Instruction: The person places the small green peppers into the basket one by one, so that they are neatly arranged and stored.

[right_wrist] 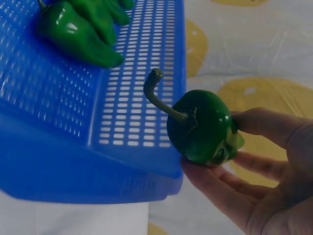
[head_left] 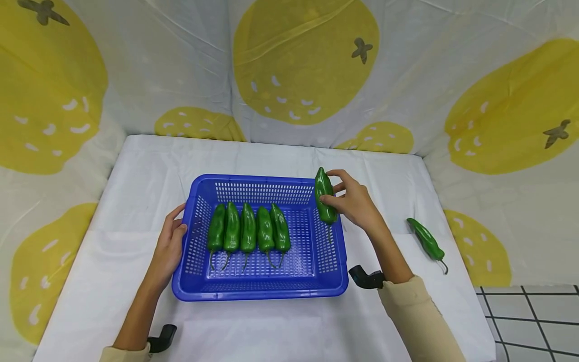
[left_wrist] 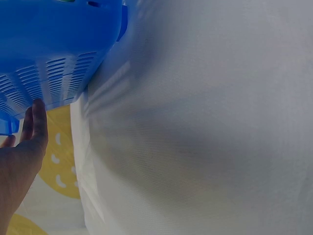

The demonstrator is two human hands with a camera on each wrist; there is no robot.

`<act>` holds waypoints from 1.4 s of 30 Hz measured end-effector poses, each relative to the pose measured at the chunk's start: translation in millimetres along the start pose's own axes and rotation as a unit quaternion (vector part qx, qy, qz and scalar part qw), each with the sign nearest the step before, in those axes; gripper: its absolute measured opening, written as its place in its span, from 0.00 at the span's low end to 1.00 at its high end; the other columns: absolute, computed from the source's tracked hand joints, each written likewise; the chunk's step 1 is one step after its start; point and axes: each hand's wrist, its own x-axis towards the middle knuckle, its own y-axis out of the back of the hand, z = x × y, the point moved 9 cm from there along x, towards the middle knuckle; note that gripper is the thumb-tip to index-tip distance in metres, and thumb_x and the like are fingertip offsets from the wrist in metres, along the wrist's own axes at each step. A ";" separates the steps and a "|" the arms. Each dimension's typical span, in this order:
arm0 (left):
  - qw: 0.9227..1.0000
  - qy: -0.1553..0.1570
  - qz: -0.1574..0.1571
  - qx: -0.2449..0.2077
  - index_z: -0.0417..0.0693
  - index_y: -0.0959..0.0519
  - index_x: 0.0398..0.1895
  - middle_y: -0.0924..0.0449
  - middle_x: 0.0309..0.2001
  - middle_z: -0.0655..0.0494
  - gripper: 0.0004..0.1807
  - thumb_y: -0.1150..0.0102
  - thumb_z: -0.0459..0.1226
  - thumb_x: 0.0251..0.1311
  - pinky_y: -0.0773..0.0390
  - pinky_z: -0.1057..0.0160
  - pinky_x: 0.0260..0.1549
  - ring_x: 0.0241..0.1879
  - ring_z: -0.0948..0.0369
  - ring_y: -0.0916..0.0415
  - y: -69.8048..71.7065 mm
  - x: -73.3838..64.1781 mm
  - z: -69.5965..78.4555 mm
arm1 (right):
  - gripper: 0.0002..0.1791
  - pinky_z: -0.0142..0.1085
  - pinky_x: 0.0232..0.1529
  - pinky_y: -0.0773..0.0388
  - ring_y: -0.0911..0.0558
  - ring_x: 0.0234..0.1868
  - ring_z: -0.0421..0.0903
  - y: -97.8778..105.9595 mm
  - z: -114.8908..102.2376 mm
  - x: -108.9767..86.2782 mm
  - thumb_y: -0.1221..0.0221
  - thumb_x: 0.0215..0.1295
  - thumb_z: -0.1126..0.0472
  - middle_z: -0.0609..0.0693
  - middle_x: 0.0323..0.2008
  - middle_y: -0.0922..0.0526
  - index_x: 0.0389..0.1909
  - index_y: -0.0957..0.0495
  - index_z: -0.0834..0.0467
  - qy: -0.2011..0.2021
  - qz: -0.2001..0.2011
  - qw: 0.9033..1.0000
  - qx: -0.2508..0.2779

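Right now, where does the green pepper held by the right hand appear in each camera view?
Head view: the held pepper is right of centre, above the right rim of the blue basket, pinched by the right hand.
Left wrist view: not in it.
Right wrist view: centre-right, stem toward the camera, just outside the basket wall.
Shared landmark: the blue basket appears in all three views.

Seven peppers (head_left: 248, 229), seemingly; one basket (head_left: 260, 289); two hands (head_left: 355, 201).

Blue basket (left_wrist: 44, 58) cut off by left-wrist frame edge
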 end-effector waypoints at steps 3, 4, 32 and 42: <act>1.000 0.000 0.000 0.000 0.62 0.51 0.79 0.33 0.63 0.38 0.28 0.71 0.43 0.79 0.22 0.65 0.40 0.50 0.50 0.26 0.5 -0.3 0.2 | 0.36 0.44 0.33 0.16 0.14 0.38 0.59 -7.3 -2.9 2.8 0.34 0.64 0.60 0.68 0.48 0.22 0.71 0.37 0.56 -0.002 -0.016 1.000 -0.001; 1.000 0.000 0.001 0.001 0.62 0.51 0.79 0.33 0.63 0.38 0.28 0.71 0.43 0.79 0.22 0.65 0.40 0.50 0.50 0.26 0.6 -0.4 0.3 | 0.36 0.43 0.32 0.16 0.14 0.38 0.59 -10.0 -3.5 4.0 0.34 0.64 0.60 0.67 0.48 0.22 0.71 0.37 0.56 -0.003 -0.020 1.000 0.000; 1.000 -0.003 -0.002 -0.001 0.63 0.52 0.79 0.33 0.64 0.38 0.28 0.71 0.43 0.79 0.22 0.66 0.40 0.53 0.45 0.27 -0.9 -0.5 0.6 | 0.35 0.47 0.30 0.16 0.14 0.36 0.57 -88.0 14.8 21.6 0.34 0.60 0.66 0.67 0.44 0.21 0.66 0.39 0.63 -0.054 -0.147 0.988 -0.011; 1.000 -0.003 0.000 0.001 0.63 0.52 0.79 0.32 0.63 0.38 0.28 0.71 0.43 0.79 0.22 0.66 0.39 0.52 0.45 0.26 -0.6 -0.6 0.6 | 0.34 0.49 0.31 0.16 0.15 0.40 0.59 -102.0 19.0 27.1 0.34 0.61 0.65 0.68 0.49 0.23 0.65 0.38 0.62 -0.076 -0.163 0.983 -0.040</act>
